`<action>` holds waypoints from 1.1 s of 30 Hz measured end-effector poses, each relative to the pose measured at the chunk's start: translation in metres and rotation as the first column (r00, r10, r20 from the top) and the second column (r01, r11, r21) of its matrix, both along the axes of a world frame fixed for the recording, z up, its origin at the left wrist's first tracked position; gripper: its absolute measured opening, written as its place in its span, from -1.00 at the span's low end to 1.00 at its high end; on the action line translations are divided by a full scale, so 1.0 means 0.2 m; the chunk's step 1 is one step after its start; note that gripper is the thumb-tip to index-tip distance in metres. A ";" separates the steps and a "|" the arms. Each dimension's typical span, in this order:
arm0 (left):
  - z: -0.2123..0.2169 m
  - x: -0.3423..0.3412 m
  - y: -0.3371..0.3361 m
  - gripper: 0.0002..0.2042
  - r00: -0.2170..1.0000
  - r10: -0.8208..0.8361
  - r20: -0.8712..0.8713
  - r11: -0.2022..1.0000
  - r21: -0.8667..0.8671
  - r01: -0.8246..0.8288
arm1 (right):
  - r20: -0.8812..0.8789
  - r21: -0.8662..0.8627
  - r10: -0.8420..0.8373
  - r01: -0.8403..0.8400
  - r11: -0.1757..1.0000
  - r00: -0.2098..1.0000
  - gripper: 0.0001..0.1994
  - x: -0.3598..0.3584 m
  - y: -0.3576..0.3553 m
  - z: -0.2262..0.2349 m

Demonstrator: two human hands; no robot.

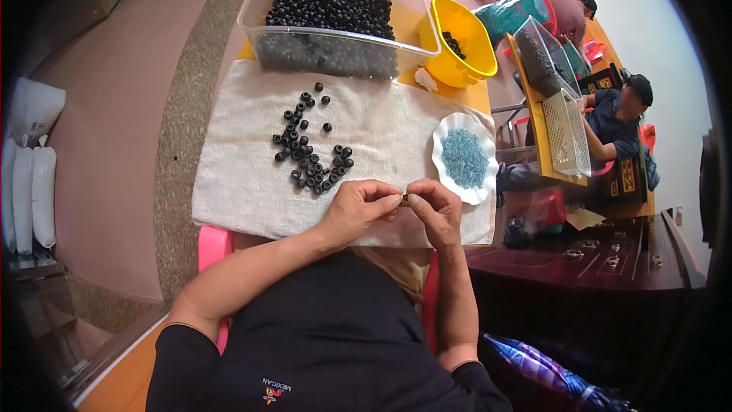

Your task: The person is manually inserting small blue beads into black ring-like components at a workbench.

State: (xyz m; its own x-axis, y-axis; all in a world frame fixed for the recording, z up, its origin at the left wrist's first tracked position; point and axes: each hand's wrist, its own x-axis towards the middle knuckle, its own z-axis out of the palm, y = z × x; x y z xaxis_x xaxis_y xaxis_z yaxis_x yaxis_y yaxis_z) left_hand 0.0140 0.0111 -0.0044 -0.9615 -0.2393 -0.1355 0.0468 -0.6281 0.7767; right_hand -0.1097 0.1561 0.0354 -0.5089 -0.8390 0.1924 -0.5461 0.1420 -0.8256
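My left hand [361,210] and my right hand [435,212] meet over the near part of the white towel [244,160]. Thumbs and forefingers of both are pinched together around one small dark piece [404,198], mostly covered by the fingertips; it is too small to make out. To the left of my hands, black ring-shaped pieces [301,154] with open centres lie loosely scattered on the towel. Close to my right hand stands a white scalloped dish [438,141] filled with small clear bluish pieces [465,159].
Behind the towel stand a clear plastic bin [343,49] of black pieces and a yellow tub [473,53] with some more. At right, a person [618,122] sits by a white perforated basket [568,133]. A dark table [534,259] and a folded umbrella [541,370] are nearby.
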 end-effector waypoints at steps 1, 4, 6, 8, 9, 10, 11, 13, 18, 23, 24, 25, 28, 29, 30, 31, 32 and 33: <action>0.00 0.00 0.00 -0.77 1.000 0.001 0.005 1.000 -0.005 -0.001 | 0.004 0.004 -0.002 0.002 1.000 1.000 -0.88 0.00 0.00 0.01; 0.03 0.00 -0.01 -0.76 1.000 -0.020 -0.002 1.000 0.004 0.020 | 0.649 -0.046 -0.038 0.089 0.995 0.760 -0.82 -0.01 -0.02 0.06; 0.03 0.00 -0.01 -0.76 1.000 -0.025 -0.004 1.000 -0.003 0.025 | 0.677 -0.047 -0.014 0.062 0.997 0.736 -0.81 -0.02 -0.03 0.07; 0.03 0.01 -0.01 -0.76 0.999 -0.043 -0.012 0.999 -0.020 0.043 | 0.703 -0.050 0.010 0.035 0.998 0.711 -0.80 -0.04 -0.04 0.09; 0.04 0.01 -0.02 -0.76 0.999 -0.044 -0.011 0.999 -0.018 0.044 | 0.712 -0.039 0.019 0.012 0.999 0.702 -0.80 -0.04 -0.04 0.09; 0.05 0.01 -0.02 -0.76 0.999 -0.046 -0.009 0.999 -0.025 0.046 | 0.720 -0.028 0.029 -0.012 1.000 0.694 -0.79 -0.05 -0.04 0.10; 0.05 0.01 -0.02 -0.76 0.999 -0.048 -0.008 0.998 -0.033 0.047 | 0.720 -0.026 0.026 -0.010 1.000 0.693 -0.79 -0.06 -0.04 0.10; 0.04 0.01 -0.02 -0.76 0.998 -0.056 -0.010 0.998 -0.034 0.055 | 0.684 -0.003 0.063 -0.083 0.997 0.727 -0.78 -0.08 -0.04 0.10; 0.02 0.00 -0.01 -0.78 0.997 -0.067 -0.025 0.995 -0.077 0.065 | 0.747 0.015 0.081 -0.139 0.990 0.660 -0.77 -0.09 -0.04 0.14; 0.03 0.01 -0.02 -0.79 0.998 -0.059 -0.001 0.995 -0.078 0.058 | 0.725 0.007 0.098 -0.148 0.989 0.682 -0.79 -0.09 -0.04 0.13; 0.03 0.01 -0.02 -0.79 0.998 -0.059 -0.001 0.995 -0.079 0.058 | 0.677 0.025 0.081 -0.132 0.991 0.731 -0.79 -0.08 -0.04 0.12; 0.03 0.01 -0.02 -0.79 0.999 -0.054 0.007 0.997 -0.059 0.054 | 0.626 0.042 0.064 -0.115 0.992 0.777 -0.80 -0.08 -0.04 0.11; 0.04 0.01 -0.01 -0.79 0.999 -0.030 0.016 0.999 -0.035 0.031 | 0.571 0.044 0.023 -0.058 0.997 0.821 -0.83 -0.07 -0.01 0.07; 0.04 0.01 -0.01 -0.79 1.000 -0.008 0.022 1.000 -0.029 0.009 | 0.570 0.042 0.024 -0.059 0.997 0.821 -0.83 -0.06 -0.01 0.06; 0.04 0.01 -0.01 -0.79 1.000 -0.007 0.021 1.000 -0.030 0.008 | 0.539 0.053 -0.045 0.020 0.998 0.841 -0.85 -0.03 -0.01 0.05; 0.03 0.01 -0.01 -0.79 1.000 0.002 0.024 1.000 -0.021 -0.001 | 0.507 0.060 -0.116 0.099 0.993 0.854 -0.86 0.00 -0.01 0.04; 0.03 0.01 0.00 -0.79 1.000 0.010 0.026 1.000 -0.011 -0.010 | 0.520 0.012 -0.127 0.142 0.990 0.845 -0.89 0.03 -0.02 0.05; 0.03 0.01 0.00 -0.79 1.000 0.010 0.026 1.000 -0.012 -0.009 | 0.519 0.011 -0.127 0.142 0.990 0.845 -0.89 0.05 -0.02 0.05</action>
State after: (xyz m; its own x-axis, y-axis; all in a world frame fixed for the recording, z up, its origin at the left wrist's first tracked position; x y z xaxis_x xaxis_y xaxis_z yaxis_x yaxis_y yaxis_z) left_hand 0.0161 0.0103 0.0013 -0.9553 -0.2501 -0.1575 0.0324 -0.6184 0.7852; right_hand -0.1001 0.1523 0.0449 -0.6486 -0.7533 -0.1089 -0.0159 0.1565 -0.9875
